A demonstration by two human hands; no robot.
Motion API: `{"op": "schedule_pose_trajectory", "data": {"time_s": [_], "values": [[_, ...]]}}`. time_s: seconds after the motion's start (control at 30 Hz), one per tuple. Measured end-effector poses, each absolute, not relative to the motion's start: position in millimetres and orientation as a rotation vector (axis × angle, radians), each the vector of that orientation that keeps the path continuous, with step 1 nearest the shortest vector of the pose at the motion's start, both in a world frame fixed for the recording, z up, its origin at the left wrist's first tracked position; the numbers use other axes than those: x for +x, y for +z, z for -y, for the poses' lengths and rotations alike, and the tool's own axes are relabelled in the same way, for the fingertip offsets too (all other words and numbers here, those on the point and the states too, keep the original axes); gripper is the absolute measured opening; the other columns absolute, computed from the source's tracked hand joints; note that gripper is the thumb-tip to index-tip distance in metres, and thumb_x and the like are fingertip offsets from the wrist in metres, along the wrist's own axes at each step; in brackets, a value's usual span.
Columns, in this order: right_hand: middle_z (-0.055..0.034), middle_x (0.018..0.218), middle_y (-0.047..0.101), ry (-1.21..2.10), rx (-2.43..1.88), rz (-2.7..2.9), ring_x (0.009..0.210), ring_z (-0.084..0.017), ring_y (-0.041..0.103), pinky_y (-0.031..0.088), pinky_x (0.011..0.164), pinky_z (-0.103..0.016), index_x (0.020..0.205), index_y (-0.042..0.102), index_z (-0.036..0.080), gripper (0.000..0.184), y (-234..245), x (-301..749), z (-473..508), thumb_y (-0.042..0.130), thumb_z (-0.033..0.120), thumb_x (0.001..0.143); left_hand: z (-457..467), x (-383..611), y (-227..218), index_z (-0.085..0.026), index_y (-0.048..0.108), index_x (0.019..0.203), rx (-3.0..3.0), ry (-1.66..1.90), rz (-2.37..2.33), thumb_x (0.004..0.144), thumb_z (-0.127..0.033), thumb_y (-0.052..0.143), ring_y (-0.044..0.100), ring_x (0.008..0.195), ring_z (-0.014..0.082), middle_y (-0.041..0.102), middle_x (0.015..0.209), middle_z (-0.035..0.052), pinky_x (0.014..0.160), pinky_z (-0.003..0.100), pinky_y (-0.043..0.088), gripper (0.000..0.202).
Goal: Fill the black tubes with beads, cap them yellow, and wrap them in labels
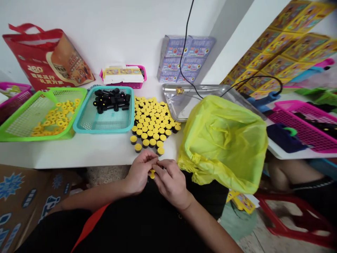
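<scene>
My left hand (140,171) and my right hand (172,181) meet at the table's front edge, fingers pinched together around a small yellow plastic piece (152,174). Most of that piece is covered by the fingertips, so its full shape does not show. Just beyond the hands stand many round pieces with yellow tops and black sides (152,121), packed close together. A teal basket (104,126) to their left holds black plastic parts (113,99). Farther left, a green basket (15,131) contains yellow ring-shaped pieces (56,117).
On the right sits a bin lined with a yellow plastic bag (223,137). Behind it lie a metal tray (181,114) and a black cable (184,45). Purple boxes (185,58), a red bag (47,59) and a pink basket (310,123) surround the work area. Another person's leg (292,172) shows at right.
</scene>
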State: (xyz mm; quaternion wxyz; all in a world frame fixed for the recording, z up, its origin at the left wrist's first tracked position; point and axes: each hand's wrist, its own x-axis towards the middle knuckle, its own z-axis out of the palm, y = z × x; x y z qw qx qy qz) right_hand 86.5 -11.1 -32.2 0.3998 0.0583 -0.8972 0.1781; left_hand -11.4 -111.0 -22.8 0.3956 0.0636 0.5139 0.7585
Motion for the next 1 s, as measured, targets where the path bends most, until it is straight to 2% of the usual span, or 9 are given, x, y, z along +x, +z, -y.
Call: {"op": "schedule_pose_trajectory", "data": {"time_s": [0.13, 0.27, 0.4, 0.53, 0.6, 0.67, 0.77, 0.9, 1.0], "values": [[-0.0085, 0.089, 0.066, 0.529, 0.197, 2.297, 0.083, -0.02, 0.06, 0.055, 0.073, -0.035, 0.105, 0.065, 0.019, 0.022, -31.8, 89.0, 14.9, 0.057, 0.006, 0.088, 116.2, -7.2, -29.0, -0.016, 0.06, 0.078, 0.095, 1.879, -1.174, 0.067, -0.042, 0.082, 0.055, 0.07, 0.0102, 0.061, 0.077, 0.0008, 0.065, 0.022, 0.043, 0.035], [-0.0036, 0.078, 0.065, 0.974, -0.16, 2.188, 0.071, -0.016, 0.06, 0.053, 0.066, -0.031, 0.086, 0.065, 0.02, 0.004, -43.6, 87.7, 12.3, 0.064, 0.018, 0.089, 130.9, -14.4, -33.1, -0.018, 0.061, 0.086, 0.298, 1.838, -1.459, 0.081, -0.053, 0.069, 0.059, 0.076, 0.0139, 0.063, 0.083, 0.0032, 0.066, 0.025, 0.046, 0.036], [0.0012, 0.065, 0.065, 1.764, -0.707, 1.646, 0.053, -0.014, 0.059, 0.053, 0.051, -0.028, 0.074, 0.062, 0.02, 0.027, -61.9, 77.0, 2.8, 0.083, 0.038, 0.072, 144.0, -31.3, -47.1, -0.021, 0.061, 0.103, 0.696, 1.637, -2.014, 0.079, -0.046, 0.072, 0.051, 0.06, 0.0116, 0.055, 0.071, -0.003, 0.059, 0.026, 0.041, 0.036], [0.0008, 0.064, 0.068, 2.151, -0.836, 1.319, 0.053, -0.015, 0.064, 0.057, 0.051, -0.028, 0.071, 0.063, 0.018, 0.038, -69.4, 64.2, -0.8, 0.092, 0.036, 0.054, 138.4, -43.6, -65.6, -0.022, 0.058, 0.122, 0.869, 1.316, -2.287, 0.074, -0.039, 0.076, 0.053, 0.061, 0.0141, 0.055, 0.067, -0.0047, 0.062, 0.028, 0.042, 0.054], [0.001, 0.064, 0.068, 2.209, -0.851, 1.28, 0.054, -0.015, 0.065, 0.059, 0.052, -0.029, 0.07, 0.063, 0.018, 0.038, -69.2, 60.4, 0.5, 0.093, 0.034, 0.052, 131.7, -45.5, -72.4, -0.022, 0.061, 0.118, 0.931, 1.238, -2.308, 0.076, -0.033, 0.073, 0.055, 0.063, 0.0147, 0.058, 0.069, -0.0034, 0.064, 0.028, 0.041, 0.046], [0.0013, 0.062, 0.068, 2.242, -0.869, 1.257, 0.053, -0.015, 0.066, 0.059, 0.051, -0.029, 0.069, 0.063, 0.018, 0.038, -68.5, 58.6, 2.4, 0.093, 0.033, 0.051, 126.4, -44.7, -76.9, -0.021, 0.065, 0.105, 1.012, 1.207, -2.281, 0.077, -0.027, 0.068, 0.055, 0.064, 0.0141, 0.061, 0.072, -0.0018, 0.063, 0.026, 0.04, 0.029], [0.0017, 0.059, 0.065, 2.241, -0.918, 1.272, 0.048, -0.013, 0.061, 0.05, 0.042, -0.022, 0.067, 0.062, 0.017, 0.038, -68.5, 58.0, 4.0, 0.093, 0.032, 0.05, 123.1, -40.8, -79.9, -0.02, 0.064, 0.089, 1.089, 1.218, -2.225, 0.079, -0.028, 0.065, 0.053, 0.061, 0.0127, 0.059, 0.069, -0.0019, 0.058, 0.025, 0.038, 0.012], [0.0045, 0.049, 0.057, 2.176, -1.002, 1.391, 0.039, -0.007, 0.045, 0.027, 0.033, -0.016, 0.064, 0.06, 0.016, 0.039, -69.0, 60.3, 3.5, 0.091, 0.036, 0.05, 121.9, -36.2, -77.3, -0.019, 0.06, 0.078, 1.193, 1.21, -2.181, 0.08, -0.033, 0.064, 0.05, 0.057, 0.0118, 0.056, 0.065, -0.0019, 0.055, 0.024, 0.035, 0.014], [0.005, 0.05, 0.055, 2.094, -1.039, 1.445, 0.042, -0.006, 0.042, 0.028, 0.037, -0.018, 0.063, 0.059, 0.017, 0.04, -68.2, 65.0, 2.2, 0.09, 0.039, 0.051, 119.4, -34.2, -71.1, -0.019, 0.056, 0.073, 1.275, 1.18, -2.192, 0.077, -0.027, 0.064, 0.049, 0.058, 0.0122, 0.055, 0.064, -0.0014, 0.056, 0.025, 0.035, 0.012]]}}
